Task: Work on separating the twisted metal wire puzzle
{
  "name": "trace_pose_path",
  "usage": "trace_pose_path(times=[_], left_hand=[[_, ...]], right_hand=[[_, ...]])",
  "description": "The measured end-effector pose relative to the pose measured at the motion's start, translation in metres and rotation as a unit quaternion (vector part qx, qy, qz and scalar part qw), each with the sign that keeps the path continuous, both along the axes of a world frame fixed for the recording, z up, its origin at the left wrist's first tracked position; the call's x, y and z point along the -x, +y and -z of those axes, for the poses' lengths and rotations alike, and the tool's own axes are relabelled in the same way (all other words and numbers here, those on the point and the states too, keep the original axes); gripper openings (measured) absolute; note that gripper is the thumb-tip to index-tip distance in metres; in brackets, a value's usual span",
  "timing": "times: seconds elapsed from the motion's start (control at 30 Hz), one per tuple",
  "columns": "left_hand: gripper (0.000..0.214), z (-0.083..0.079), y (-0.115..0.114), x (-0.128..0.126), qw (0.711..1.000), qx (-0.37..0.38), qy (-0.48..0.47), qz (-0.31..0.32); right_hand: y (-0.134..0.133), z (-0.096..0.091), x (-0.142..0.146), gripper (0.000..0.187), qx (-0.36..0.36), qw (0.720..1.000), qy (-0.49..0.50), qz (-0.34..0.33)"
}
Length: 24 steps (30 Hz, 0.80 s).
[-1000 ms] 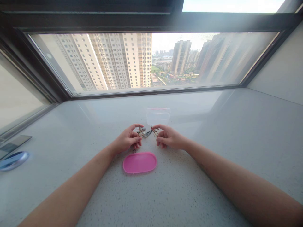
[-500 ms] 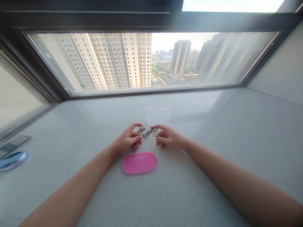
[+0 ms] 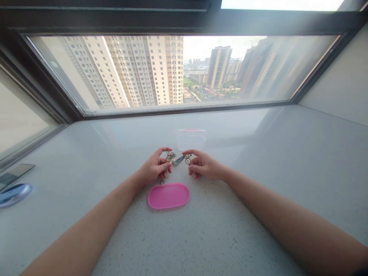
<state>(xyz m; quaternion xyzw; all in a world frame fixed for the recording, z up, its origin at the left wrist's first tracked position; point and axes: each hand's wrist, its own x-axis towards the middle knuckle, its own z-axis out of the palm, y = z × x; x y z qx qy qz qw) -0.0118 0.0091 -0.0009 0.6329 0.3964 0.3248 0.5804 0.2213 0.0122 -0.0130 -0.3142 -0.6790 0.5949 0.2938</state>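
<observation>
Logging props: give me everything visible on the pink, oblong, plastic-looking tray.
The pink tray is shallow and plastic-looking, with rounded ends and a raised rim. It lies flat, open side up, on the pale speckled countertop, long side across the view, nearer the camera than the left hand and right hand; neither touches it. A small dark ring sits by its far edge; contact is unclear.

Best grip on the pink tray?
Likely the right-end rim, pinched from the right: the pink tray lies flat with a raised edge, and that end is farther from the left forearm and the small ring by the far edge.
</observation>
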Motion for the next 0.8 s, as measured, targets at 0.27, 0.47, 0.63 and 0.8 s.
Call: trace_pose_path(times=[0.27,0.47,0.63,0.8], left_hand=[[0.047,0.001,0.0,0.001,1.0,-0.011,0.001,0.004],[0.049,0.002,0.001,0.001,1.0,-0.008,-0.003,0.004],[0.048,0.006,0.002,0.002,1.0,-0.005,-0.012,0.002],[0.048,0.011,0.004,0.003,1.0,-0.009,-0.018,0.011]], right_hand=[[0.001,0.001,-0.001,0.05,-0.002,1.0,0.0,-0.005],[0.001,0.0,0.0,0.051,-0.001,1.0,0.003,-0.003],[0.003,0.004,0.001,0.054,0.005,1.0,0.009,0.0],[0.005,0.008,0.002,0.055,0.004,1.0,0.02,-0.001]])
